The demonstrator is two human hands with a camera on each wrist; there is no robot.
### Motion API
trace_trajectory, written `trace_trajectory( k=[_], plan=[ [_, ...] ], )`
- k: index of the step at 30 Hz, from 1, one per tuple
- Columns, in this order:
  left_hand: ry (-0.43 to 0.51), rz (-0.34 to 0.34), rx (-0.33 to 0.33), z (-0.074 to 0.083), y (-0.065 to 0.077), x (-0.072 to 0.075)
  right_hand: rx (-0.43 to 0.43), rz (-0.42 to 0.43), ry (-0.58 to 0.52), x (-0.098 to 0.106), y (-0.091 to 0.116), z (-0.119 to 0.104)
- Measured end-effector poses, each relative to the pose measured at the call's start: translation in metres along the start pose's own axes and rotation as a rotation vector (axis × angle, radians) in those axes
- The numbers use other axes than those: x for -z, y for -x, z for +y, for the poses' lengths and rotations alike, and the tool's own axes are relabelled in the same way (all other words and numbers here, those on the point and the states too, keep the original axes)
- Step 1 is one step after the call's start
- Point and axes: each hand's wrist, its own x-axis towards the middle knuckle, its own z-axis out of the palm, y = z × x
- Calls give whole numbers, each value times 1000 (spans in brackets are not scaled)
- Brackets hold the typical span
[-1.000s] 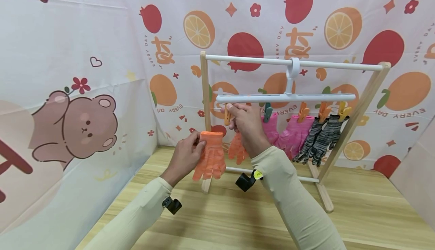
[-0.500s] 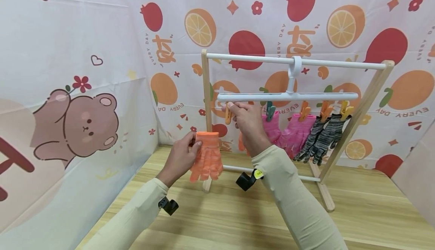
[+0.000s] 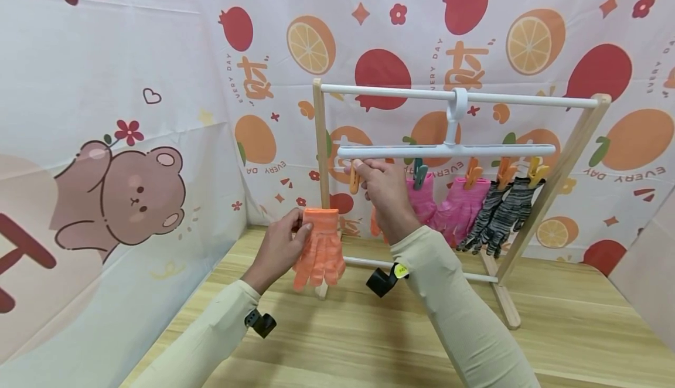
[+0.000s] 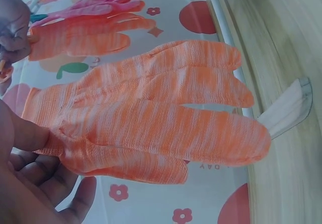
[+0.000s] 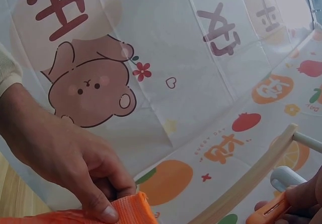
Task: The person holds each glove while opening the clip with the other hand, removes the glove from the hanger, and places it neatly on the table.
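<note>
My left hand (image 3: 274, 250) pinches an orange knitted glove (image 3: 319, 253) by its cuff, with the glove's fingers hanging down. In the left wrist view the thumb lies over the cuff. My right hand (image 3: 389, 191) pinches an orange clothespin (image 3: 354, 177) just under the left end of a pale blue hanger (image 3: 395, 152). Whether this clothespin's jaws are parted cannot be made out. A second orange glove (image 4: 80, 40) hangs by the right hand, mostly hidden behind it in the head view.
Pink gloves (image 3: 459, 209) and grey-black gloves (image 3: 506, 215) hang farther right, held by a green clothespin (image 3: 419, 174), orange clothespins (image 3: 473, 172) and a yellow clothespin (image 3: 538, 171). The hanger hooks onto the white rail of a wooden rack (image 3: 319, 142) standing on the wooden table (image 3: 422, 341).
My left hand has shifted a little left and down with the orange glove, away from the hanger's end. The right hand keeps its place on the clothespin.
</note>
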Motion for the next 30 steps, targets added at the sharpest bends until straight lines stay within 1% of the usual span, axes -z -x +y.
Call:
trace_trajectory(
  k=[5, 14, 24, 30],
  plan=[
    [10, -3, 18, -4, 2, 3, 3, 4, -12, -1, 0, 1],
    [-4, 0, 17, -10, 4, 4, 5, 11, -11, -1, -1, 1],
    [-3, -25, 79, -18, 6, 2, 6, 15, -2, -1, -1, 0],
    [0, -32, 99, -23, 7, 2, 12, 21, -5, -2, -1, 1]
  ],
)
